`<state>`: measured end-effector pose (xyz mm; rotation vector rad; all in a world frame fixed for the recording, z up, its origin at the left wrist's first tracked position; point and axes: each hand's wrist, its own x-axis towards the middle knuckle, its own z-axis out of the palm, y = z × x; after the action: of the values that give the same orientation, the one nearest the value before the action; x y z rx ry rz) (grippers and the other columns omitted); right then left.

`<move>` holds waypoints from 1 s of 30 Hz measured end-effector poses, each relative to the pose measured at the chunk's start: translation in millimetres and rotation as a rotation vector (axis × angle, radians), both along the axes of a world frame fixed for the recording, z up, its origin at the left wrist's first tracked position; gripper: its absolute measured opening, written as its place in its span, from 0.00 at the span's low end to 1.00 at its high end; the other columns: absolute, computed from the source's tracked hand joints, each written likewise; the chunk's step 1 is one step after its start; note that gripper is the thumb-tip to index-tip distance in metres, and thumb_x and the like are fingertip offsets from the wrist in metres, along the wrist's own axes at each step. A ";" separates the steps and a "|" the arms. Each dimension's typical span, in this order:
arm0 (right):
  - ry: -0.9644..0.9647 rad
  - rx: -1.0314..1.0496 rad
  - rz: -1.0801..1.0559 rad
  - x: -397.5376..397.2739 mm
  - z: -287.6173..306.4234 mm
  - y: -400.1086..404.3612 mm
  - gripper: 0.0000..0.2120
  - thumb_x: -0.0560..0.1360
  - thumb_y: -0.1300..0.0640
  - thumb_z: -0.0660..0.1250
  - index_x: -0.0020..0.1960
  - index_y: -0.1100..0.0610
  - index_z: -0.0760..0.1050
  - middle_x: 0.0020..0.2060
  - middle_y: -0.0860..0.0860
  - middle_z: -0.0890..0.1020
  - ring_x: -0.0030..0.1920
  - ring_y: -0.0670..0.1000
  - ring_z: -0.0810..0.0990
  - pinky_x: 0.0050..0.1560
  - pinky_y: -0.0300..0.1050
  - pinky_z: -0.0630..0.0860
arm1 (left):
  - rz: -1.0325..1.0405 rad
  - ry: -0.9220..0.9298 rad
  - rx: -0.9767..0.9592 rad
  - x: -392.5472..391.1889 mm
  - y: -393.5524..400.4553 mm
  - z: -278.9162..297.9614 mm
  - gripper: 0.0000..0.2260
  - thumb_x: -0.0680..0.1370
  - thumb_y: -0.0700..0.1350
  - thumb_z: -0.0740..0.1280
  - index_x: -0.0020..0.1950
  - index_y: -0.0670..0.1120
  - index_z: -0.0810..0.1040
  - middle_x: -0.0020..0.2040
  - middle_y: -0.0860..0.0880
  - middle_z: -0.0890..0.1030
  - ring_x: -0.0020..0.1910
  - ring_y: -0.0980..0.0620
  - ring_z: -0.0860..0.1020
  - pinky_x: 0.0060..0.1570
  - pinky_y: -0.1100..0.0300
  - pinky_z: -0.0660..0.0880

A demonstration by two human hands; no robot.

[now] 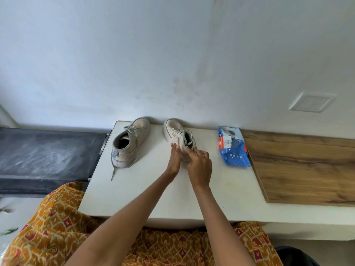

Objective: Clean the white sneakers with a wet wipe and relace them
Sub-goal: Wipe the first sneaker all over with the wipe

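Two white sneakers stand on a white table (pixel 146 189), toes toward the wall. The left sneaker (pixel 130 141) stands alone, and one of its laces trails toward the table's left edge. Both my hands are at the heel of the right sneaker (pixel 175 131). My left hand (pixel 173 160) lies against its left side with straight fingers. My right hand (pixel 199 166) curls its fingers over the heel and collar from the right. A blue wet wipe pack (pixel 233 148) lies to the right of that sneaker. No wipe shows in either hand.
A wooden board (pixel 307 169) lies on the table's right part, beside the wipe pack. A dark surface (pixel 48 156) adjoins the table on the left. The wall (pixel 172 64) stands just behind the sneakers. Orange patterned cloth (pixel 57 227) covers my lap.
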<state>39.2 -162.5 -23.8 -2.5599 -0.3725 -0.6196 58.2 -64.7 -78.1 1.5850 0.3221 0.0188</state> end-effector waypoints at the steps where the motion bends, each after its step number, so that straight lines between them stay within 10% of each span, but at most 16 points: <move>1: 0.007 0.016 0.002 0.1 -1.2 -0.3 0.16 0.69 0.65 0.69 0.56 0.55 0.81 0.49 0.57 0.84 0.48 0.60 0.80 0.39 0.50 0.78 | -0.004 -0.001 -0.015 -13.0 -8.5 6.9 0.47 0.68 0.78 0.44 0.77 0.48 0.51 0.78 0.48 0.51 0.76 0.54 0.50 0.75 0.50 0.49; 8: 0.015 0.007 -0.015 2.0 -2.2 -0.1 0.15 0.74 0.56 0.60 0.56 0.54 0.81 0.50 0.56 0.83 0.49 0.59 0.79 0.39 0.49 0.77 | -0.005 -0.112 -0.165 -27.8 -20.9 15.7 0.27 0.81 0.59 0.42 0.77 0.49 0.54 0.75 0.55 0.60 0.72 0.62 0.59 0.60 0.80 0.58; 13: 0.001 -0.016 -0.044 4.0 -2.5 0.5 0.22 0.67 0.71 0.62 0.56 0.54 0.81 0.50 0.55 0.83 0.47 0.59 0.79 0.37 0.49 0.76 | 0.066 -0.046 -0.112 -8.6 -6.6 1.7 0.29 0.79 0.61 0.50 0.73 0.45 0.63 0.71 0.51 0.68 0.69 0.56 0.66 0.69 0.60 0.62; 16: -0.033 -0.045 -0.041 5.3 0.1 -1.9 0.24 0.64 0.72 0.62 0.54 0.54 0.82 0.47 0.54 0.84 0.44 0.59 0.79 0.33 0.48 0.76 | 0.215 0.022 0.081 8.8 9.4 13.0 0.12 0.81 0.46 0.56 0.44 0.41 0.74 0.42 0.48 0.76 0.44 0.49 0.72 0.43 0.58 0.67; 19: -0.040 -0.067 -0.026 7.9 0.8 -3.3 0.24 0.63 0.73 0.68 0.53 0.53 0.82 0.45 0.53 0.84 0.42 0.58 0.80 0.32 0.47 0.77 | 0.485 0.097 0.152 22.7 29.3 17.4 0.18 0.79 0.44 0.61 0.29 0.45 0.66 0.27 0.49 0.67 0.32 0.48 0.65 0.30 0.56 0.59; 30: 0.000 -0.007 -0.057 8.1 -2.9 3.9 0.23 0.64 0.73 0.66 0.54 0.55 0.82 0.46 0.54 0.84 0.44 0.59 0.79 0.34 0.48 0.77 | 0.475 0.122 0.162 15.5 -3.9 8.7 0.14 0.78 0.40 0.60 0.32 0.38 0.72 0.34 0.39 0.76 0.37 0.41 0.73 0.37 0.54 0.66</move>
<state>47.3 -158.6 -26.7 -2.5846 -0.3029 -0.6399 73.8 -68.6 -69.4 1.6400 0.8035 0.3225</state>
